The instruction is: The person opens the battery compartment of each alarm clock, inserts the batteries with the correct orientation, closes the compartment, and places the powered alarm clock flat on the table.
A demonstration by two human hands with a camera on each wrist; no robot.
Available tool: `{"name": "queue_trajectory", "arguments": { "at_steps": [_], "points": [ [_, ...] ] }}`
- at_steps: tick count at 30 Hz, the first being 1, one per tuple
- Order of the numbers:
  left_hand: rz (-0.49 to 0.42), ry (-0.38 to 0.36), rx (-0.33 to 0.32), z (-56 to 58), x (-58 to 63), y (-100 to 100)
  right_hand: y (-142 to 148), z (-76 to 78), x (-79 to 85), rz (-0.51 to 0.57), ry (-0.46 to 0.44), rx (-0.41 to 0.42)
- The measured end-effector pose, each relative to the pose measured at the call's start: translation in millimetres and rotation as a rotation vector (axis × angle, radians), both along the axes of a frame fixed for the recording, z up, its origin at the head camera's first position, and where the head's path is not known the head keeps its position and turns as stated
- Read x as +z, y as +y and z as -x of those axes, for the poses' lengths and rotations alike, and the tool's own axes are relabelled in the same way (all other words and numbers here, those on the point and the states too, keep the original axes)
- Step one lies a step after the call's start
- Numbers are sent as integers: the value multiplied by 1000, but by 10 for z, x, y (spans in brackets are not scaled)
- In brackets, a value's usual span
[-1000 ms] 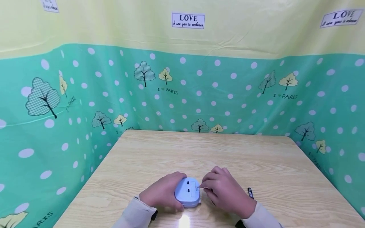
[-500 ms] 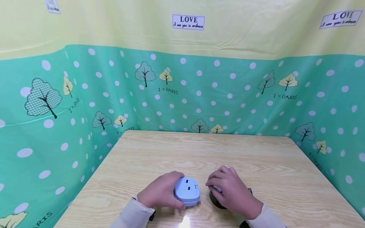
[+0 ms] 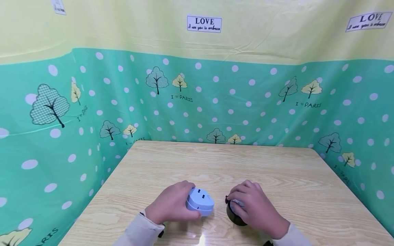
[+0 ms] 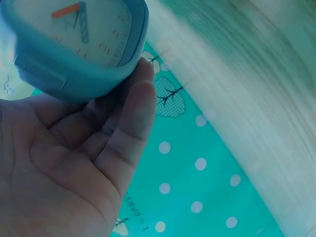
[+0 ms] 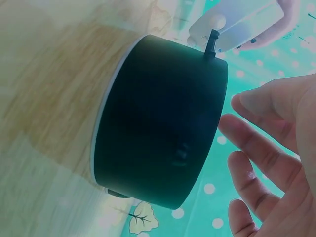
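My left hand (image 3: 170,205) grips a light blue alarm clock (image 3: 200,202) by its left side, thumb in front and fingers behind. Its back, with two dark knobs, faces up in the head view, and it tilts. Below, in the left wrist view, its dial (image 4: 74,34) shows an orange and a blue hand. To the right, my right hand (image 3: 255,208) lies over a black drum-shaped object (image 5: 158,118) with a pale rim on the table side and a small black tab (image 5: 212,43). In the right wrist view the loosely bent fingertips come right at its edge. The hand hides most of its top.
Both hands work near the front of a light wood-grain table (image 3: 215,164). A green and yellow printed curtain (image 3: 191,112) hangs around its back and sides. Glare shows on the tabletop between the forearms.
My right hand has moved right, away from the blue clock to the black object, and now hides the dark marker. My left hand has shifted slightly left and tilted and turned the clock.
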State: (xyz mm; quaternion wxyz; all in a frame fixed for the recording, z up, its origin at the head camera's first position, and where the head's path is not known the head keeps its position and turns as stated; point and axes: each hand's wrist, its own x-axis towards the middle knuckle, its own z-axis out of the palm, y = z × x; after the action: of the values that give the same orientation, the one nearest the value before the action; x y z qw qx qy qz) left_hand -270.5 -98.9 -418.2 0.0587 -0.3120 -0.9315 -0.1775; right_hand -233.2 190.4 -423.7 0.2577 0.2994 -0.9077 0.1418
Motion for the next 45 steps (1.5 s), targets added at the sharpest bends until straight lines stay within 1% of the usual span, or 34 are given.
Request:
{"name": "queue_trajectory", "arguments": {
  "at_steps": [6, 13, 20, 23, 28, 31, 39, 45],
  "points": [
    [-1, 34, 43, 4, 51, 23, 47, -16, -12, -1, -8, -16],
    [39, 79, 104, 31, 100, 65, 84, -28, -36, 16, 6, -32],
    [69, 176, 172, 59, 134, 114, 133, -49, -56, 33, -14, -80],
    [72, 202, 193, 71, 148, 137, 163, -60, -58, 59, -30, -96],
    [83, 209, 218, 98, 184, 184, 211, -51, -72, 87, -41, -103],
    [95, 201, 235, 120, 201, 206, 234, -43, -82, 99, -59, -109],
    [117, 194, 286, 178, 186, 233, 258, -21, -98, 125, -143, -139],
    [152, 176, 306, 226, 183, 255, 250, -21, -112, 111, -215, -161]
  ]
}}
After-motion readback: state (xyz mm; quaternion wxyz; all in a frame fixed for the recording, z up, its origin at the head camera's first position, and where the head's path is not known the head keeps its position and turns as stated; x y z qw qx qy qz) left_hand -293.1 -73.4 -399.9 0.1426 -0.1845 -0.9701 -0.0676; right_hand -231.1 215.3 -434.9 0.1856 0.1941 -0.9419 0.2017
